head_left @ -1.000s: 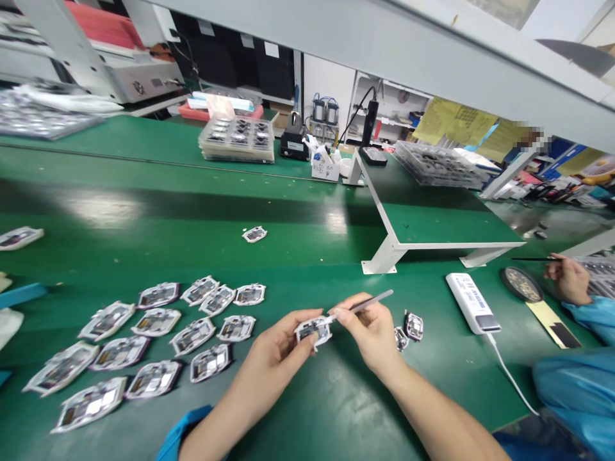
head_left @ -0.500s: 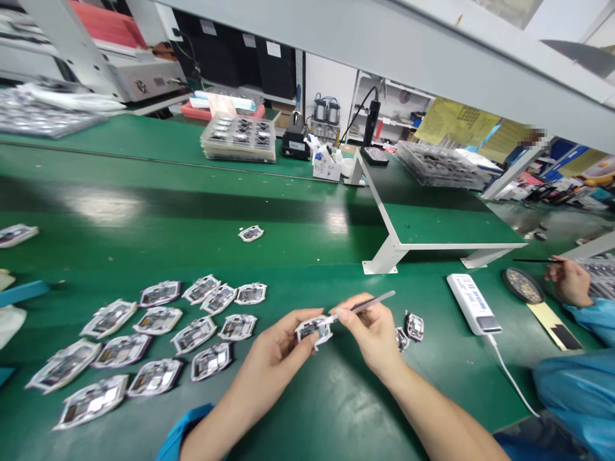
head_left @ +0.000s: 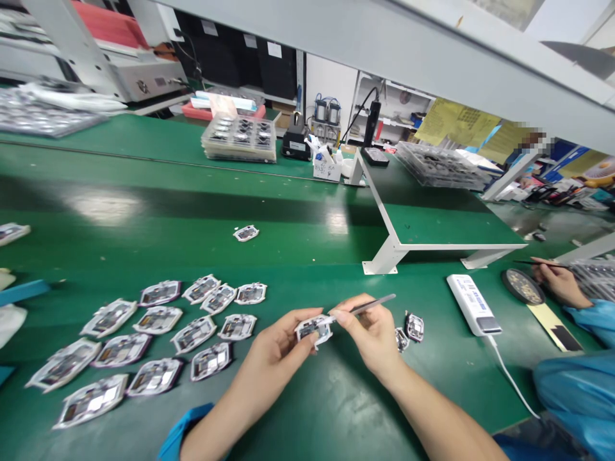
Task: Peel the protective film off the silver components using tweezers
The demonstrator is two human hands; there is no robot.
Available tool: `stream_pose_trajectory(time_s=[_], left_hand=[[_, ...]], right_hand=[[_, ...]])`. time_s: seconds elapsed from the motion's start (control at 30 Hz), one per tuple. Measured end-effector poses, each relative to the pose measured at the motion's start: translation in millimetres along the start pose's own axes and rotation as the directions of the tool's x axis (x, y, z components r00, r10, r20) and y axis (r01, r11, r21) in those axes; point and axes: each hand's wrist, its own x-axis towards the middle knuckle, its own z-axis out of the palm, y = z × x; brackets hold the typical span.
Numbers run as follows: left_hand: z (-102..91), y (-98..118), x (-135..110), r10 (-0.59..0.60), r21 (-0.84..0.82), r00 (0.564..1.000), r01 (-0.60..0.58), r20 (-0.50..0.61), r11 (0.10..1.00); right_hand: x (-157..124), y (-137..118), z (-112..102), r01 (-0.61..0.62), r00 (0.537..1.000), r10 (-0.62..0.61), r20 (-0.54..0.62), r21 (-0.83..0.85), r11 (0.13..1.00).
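Note:
My left hand (head_left: 283,342) grips a small white-framed electronic housing (head_left: 307,328), with its thumb lying over the open face. Inside the frame a circuit board shows in part. My right hand (head_left: 369,330) is closed round a slim grey tool (head_left: 377,302), whose pale tip end meets the housing's right edge. Whether this is a pair of tweezers or a flat pick is unclear. Two small round electronic modules, a nearer one (head_left: 401,339) and a dark-edged one (head_left: 415,326), lie right of my right hand. Several similar housings (head_left: 211,362) rest in rows to the left.
Further back a single housing (head_left: 246,233) lies on a green belt-like strip (head_left: 192,240). A raised green shelf (head_left: 446,224) stands at right. Near it are a white corded device (head_left: 473,304) and a round dark dish (head_left: 523,285). A co-worker's hand (head_left: 560,282) holds a thin dark tool.
The single housing at the back and another at the far left edge have slid slightly left. The co-worker's hand has shifted left. My hands have barely moved.

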Motion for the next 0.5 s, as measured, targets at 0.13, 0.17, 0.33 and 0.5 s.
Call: stream_pose_trajectory(time_s=[0.13, 0.17, 0.33, 0.5], left_hand=[[2.7, 18.7, -3.0, -0.085, 0.017, 0.996, 0.085, -0.018, 0.996], [3.7, 20.9, -3.3, -0.094, 0.007, 0.995, 0.094, -0.029, 0.996], [8.9, 14.5, -1.5, -0.115, -0.082, 0.988, 0.107, -0.099, 0.991], [11.3, 7.1, 1.4, -0.119, -0.116, 0.984, 0.104, -0.13, 0.988]], right_hand=[[-1.4, -2.7, -0.5, 0.054, 0.998, -0.053, 0.015, -0.062, 0.997], [-1.8, -3.2, -0.1, 0.067, 0.998, -0.066, 0.014, -0.074, 0.995], [-4.6, -3.1, 3.6, 0.122, 0.993, -0.12, 0.018, -0.112, 0.986], [-6.5, -4.1, 6.8, 0.194, 0.981, -0.191, 0.038, -0.144, 0.97]])
